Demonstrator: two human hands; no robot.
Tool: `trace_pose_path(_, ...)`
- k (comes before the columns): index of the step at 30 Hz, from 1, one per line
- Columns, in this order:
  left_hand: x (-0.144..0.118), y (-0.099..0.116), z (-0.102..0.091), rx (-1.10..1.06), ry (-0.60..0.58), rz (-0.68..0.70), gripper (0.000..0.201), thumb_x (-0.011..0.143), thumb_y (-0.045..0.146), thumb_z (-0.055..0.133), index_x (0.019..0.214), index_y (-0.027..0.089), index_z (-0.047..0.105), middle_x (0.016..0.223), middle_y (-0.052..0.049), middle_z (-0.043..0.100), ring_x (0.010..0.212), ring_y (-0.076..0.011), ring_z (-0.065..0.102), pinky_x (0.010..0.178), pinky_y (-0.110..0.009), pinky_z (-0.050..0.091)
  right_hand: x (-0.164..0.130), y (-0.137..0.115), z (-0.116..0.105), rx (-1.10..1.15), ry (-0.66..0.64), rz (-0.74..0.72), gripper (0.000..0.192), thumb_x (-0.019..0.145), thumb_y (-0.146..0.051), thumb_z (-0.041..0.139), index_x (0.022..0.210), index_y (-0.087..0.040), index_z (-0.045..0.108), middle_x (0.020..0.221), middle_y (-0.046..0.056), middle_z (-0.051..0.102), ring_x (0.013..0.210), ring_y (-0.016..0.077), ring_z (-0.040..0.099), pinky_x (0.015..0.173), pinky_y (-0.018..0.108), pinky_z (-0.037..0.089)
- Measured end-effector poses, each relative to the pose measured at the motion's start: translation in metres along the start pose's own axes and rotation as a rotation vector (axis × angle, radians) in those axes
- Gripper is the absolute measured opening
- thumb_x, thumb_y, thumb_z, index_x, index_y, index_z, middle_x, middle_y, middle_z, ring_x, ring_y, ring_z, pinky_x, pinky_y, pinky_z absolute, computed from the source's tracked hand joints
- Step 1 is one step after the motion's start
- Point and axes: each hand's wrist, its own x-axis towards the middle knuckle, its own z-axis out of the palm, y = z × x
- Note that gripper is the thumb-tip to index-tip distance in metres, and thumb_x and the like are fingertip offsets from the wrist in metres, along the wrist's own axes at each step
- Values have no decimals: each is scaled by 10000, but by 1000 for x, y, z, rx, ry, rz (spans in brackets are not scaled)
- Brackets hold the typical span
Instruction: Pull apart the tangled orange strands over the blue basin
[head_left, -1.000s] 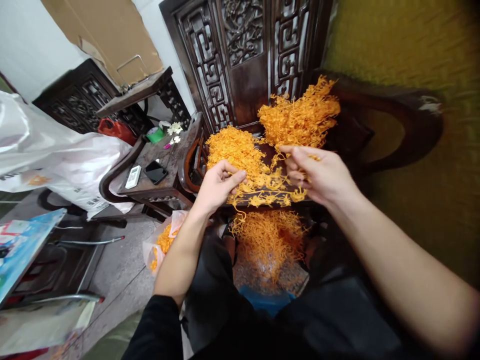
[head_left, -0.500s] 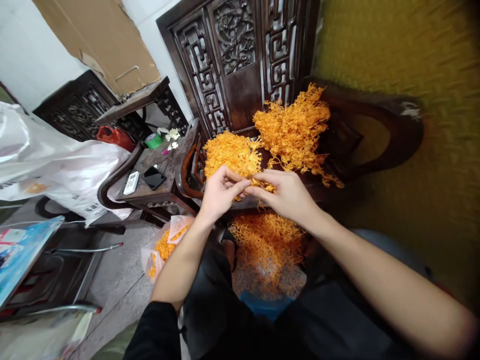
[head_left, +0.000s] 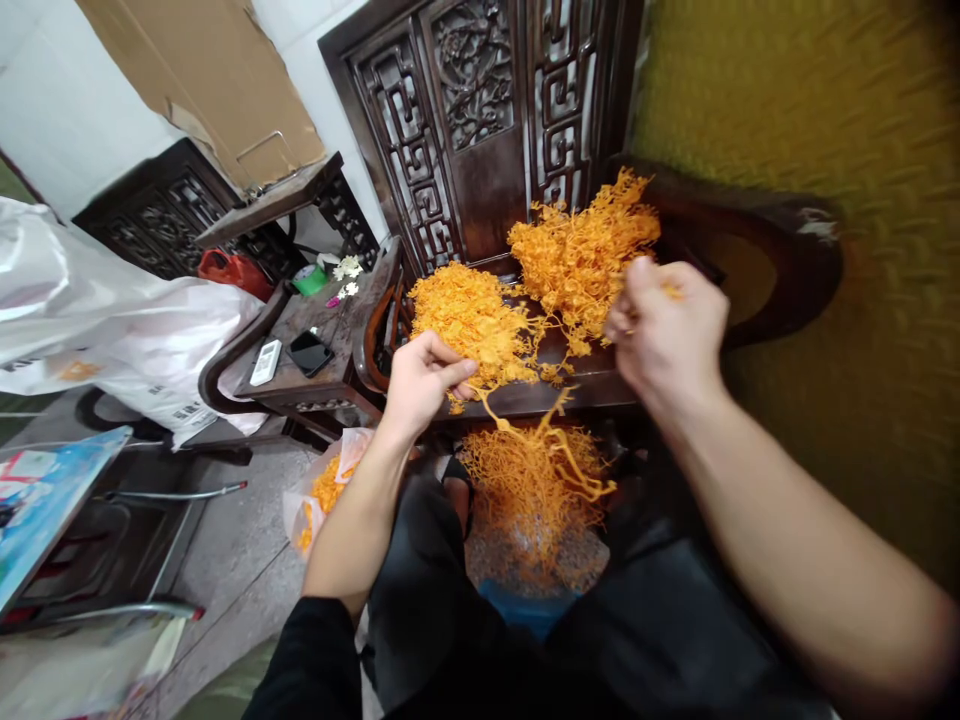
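My left hand (head_left: pixel 429 385) is pinched on an orange branched sprue (head_left: pixel 536 435), which looks like plastic and hangs out to the right over the chair seat's front edge. My right hand (head_left: pixel 671 325) is closed, with a bit of orange showing at its fingers, at the lower right of a tangled heap of orange branched pieces (head_left: pixel 581 255). What it grips is mostly hidden. A pile of small orange pieces (head_left: pixel 472 320) lies on the chair seat just beyond my left hand.
Bare orange stalks (head_left: pixel 536 480) lie below, between my legs, above something blue (head_left: pixel 529 608). A plastic bag (head_left: pixel 349 460) with orange pieces stands on the floor at left. A phone (head_left: pixel 310 353) and a white device (head_left: pixel 265 362) lie on the side table (head_left: pixel 341 385).
My hands have come apart. The right hand has moved right and up to the tangled heap, while the left stays near the pile with the branched sprue now stretching out from it.
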Motion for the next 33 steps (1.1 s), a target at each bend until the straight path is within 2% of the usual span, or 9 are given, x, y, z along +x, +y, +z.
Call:
trace_pose_path(2, 0, 0, -5, -10, -9, 8, 474, 618, 330, 943, 792, 178, 530, 594, 44, 655, 467, -150, 683, 442, -200, 492, 6, -4, -9, -15, -71, 111, 331, 835, -469, 787, 718, -240, 578, 642, 4, 610, 439, 97, 407, 436, 280, 219)
trace_pose_path(5, -1, -2, -1, 8, -102, -37, 544, 644, 325, 930, 998, 183, 543, 648, 65, 667, 509, -154, 711, 478, -201, 526, -8, -10, -10, -122, -381, 249, 344, 791, -502, 827, 912, -188, 758, 780, 67, 720, 478, 112, 500, 440, 277, 274)
trace_pose_path(9, -3, -8, 10, 67, -149, -85, 593, 678, 344, 911, 1117, 171, 552, 652, 74, 645, 531, -145, 719, 501, -193, 541, -30, -14, 2, -159, -558, 279, 603, 791, -542, 814, 1267, -176, 749, 604, -18, 606, 454, 98, 434, 470, 272, 312)
trace_pose_path(14, -4, -13, 15, 176, -169, -61, 532, 729, 392, 872, 1114, 148, 596, 668, 64, 631, 555, -144, 729, 507, -191, 542, -29, -13, 5, -313, -593, 289, 764, 696, -590, 866, 1308, -153, 735, 474, -56, 498, 425, 108, 384, 436, 263, 274)
trace_pose_path(19, -7, -14, 18, 320, -200, -35, 471, 802, 447, 805, 1114, 147, 620, 690, 41, 654, 580, -149, 728, 531, -217, 544, -30, -6, 11, -419, -534, 160, 665, 770, -601, 805, 1245, -140, 746, 514, -19, 573, 477, 166, 508, 469, 312, 403)
trace_pose_path(22, -8, -14, 21, 430, -231, 33, 355, 931, 490, 648, 1042, 153, 664, 625, 31, 653, 539, -125, 671, 533, -217, 499, -34, -3, 16, -431, -467, 10, 456, 838, -544, 757, 1076, -156, 781, 776, 67, 731, 754, 236, 682, 684, 385, 542)
trace_pose_path(25, -7, -11, 25, 590, -230, 139, 342, 1003, 441, 529, 857, 161, 660, 554, 32, 620, 506, -101, 588, 559, -219, 445, -40, -1, 21, -408, -432, -70, 354, 849, -497, 752, 988, -172, 764, 960, 85, 764, 897, 247, 704, 823, 403, 551)
trace_pose_path(29, -10, -5, 28, 636, -263, 144, 341, 975, 385, 546, 716, 169, 597, 512, 42, 559, 467, -89, 502, 518, -219, 373, -36, 6, 26, -301, -350, 35, 315, 888, -513, 709, 894, -198, 709, 616, -4, 621, 543, 158, 572, 551, 313, 471)
trace_pose_path(33, -14, -4, 23, 373, -376, -44, 304, 935, 404, 593, 743, 168, 606, 510, 50, 559, 381, -79, 464, 422, -211, 322, -1, 11, 19, -16, 68, 169, 253, 871, -417, 723, 793, -233, 567, 549, -58, 486, 416, 96, 447, 383, 231, 294)
